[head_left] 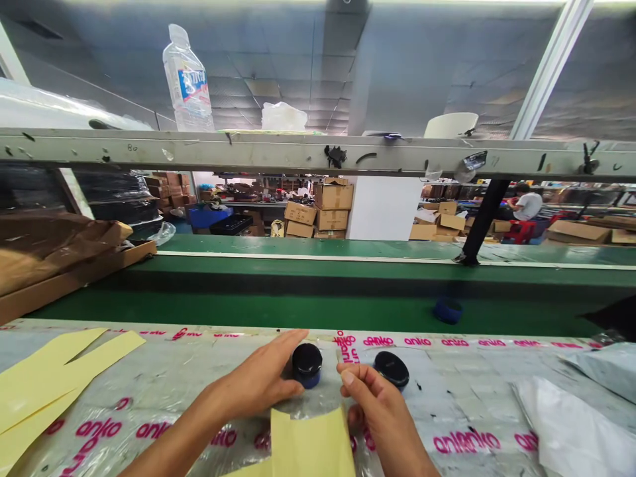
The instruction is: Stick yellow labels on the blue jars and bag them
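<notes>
- Green conveyor belt [318, 278], running crosswise beyond the table; on it, a small blue cup [447, 310], well out of reach of the work area.
- Table covering [472, 404], clear plastic printed pink "anko".
- Yellow paper sheets [44, 377], at left; another yellow sheet [311, 444], under the wrists.
- White plastic bag [571, 424], at right.
- Left hand [256, 377], fingers curved loosely against the jar, grip unclear.
- Right hand [382, 411], fingertips pinched on something too small to identify.
- Blue jar [307, 364], upright, black lid on, between the hands.
- Black lid [391, 370], tilted, just beyond the right hand; whether anything sits beneath is hidden.
</notes>
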Demonstrator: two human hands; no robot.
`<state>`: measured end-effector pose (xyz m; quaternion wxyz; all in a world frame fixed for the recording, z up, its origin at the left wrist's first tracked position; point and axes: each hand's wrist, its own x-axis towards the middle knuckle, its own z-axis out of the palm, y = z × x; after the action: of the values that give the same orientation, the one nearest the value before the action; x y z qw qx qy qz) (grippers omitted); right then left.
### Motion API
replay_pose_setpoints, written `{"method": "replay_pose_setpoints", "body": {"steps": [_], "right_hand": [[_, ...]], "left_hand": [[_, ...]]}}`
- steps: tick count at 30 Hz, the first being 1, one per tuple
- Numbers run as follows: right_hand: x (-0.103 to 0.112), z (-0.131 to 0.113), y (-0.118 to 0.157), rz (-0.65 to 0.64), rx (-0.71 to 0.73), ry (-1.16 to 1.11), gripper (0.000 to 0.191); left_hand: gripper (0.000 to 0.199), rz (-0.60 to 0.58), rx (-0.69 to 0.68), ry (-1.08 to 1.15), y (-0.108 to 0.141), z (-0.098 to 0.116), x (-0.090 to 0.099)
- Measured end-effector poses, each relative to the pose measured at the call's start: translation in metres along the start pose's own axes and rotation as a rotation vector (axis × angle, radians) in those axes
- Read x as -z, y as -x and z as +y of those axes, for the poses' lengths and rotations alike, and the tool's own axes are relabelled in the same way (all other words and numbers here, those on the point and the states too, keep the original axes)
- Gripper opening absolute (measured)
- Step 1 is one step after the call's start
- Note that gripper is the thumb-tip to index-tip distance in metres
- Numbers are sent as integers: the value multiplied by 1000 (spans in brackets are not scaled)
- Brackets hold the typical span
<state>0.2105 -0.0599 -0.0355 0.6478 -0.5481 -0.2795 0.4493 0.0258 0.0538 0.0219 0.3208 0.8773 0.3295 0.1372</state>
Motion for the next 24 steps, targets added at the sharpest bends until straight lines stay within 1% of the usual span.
{"method": "replay_pose_setpoints", "body": {"steps": [1, 3, 7, 9, 11, 13, 15, 17, 19, 21, 22, 24], "right_hand": [[1, 1, -2, -3, -10, -8, 49], [3, 2, -6, -5, -21, -11, 51], [3, 2, -9, -15, -3, 28, 49], [2, 1, -9, -15, 36, 58, 44], [1, 0, -10, -19, 77, 89, 39], [0, -1, -12, -44, 98, 117, 36], [-3, -2, -15, -93, 93, 129, 35], [-6, -3, -17, -136, 85, 123, 34], [-9, -4, -19, -166, 78, 119, 34], [-11, -3, -20, -188, 57, 123, 35], [-11, -3, -20, -194, 43, 126, 36], [-11, 0, -21, -190, 31, 136, 37]], "left_hand": [[78, -8, 2, 24, -5, 0, -1], [72, 18, -3, 49, -11, -2, -6], [55, 135, -16, 21, -14, -2, -19], [47, 185, 16, -8, -14, 2, -27], [49, 218, 92, -19, -12, 8, -34], [55, 210, 169, -15, -9, 12, -39], [63, 170, 210, -6, -6, 13, -41], [74, 119, 180, 1, -1, 10, -40], [84, 57, 109, 20, 4, 6, -37], [84, 23, 81, 65, 6, 2, -34], [81, 31, 94, 100, 6, 0, -34], [74, 84, 150, 169, 4, -3, -34]]}}
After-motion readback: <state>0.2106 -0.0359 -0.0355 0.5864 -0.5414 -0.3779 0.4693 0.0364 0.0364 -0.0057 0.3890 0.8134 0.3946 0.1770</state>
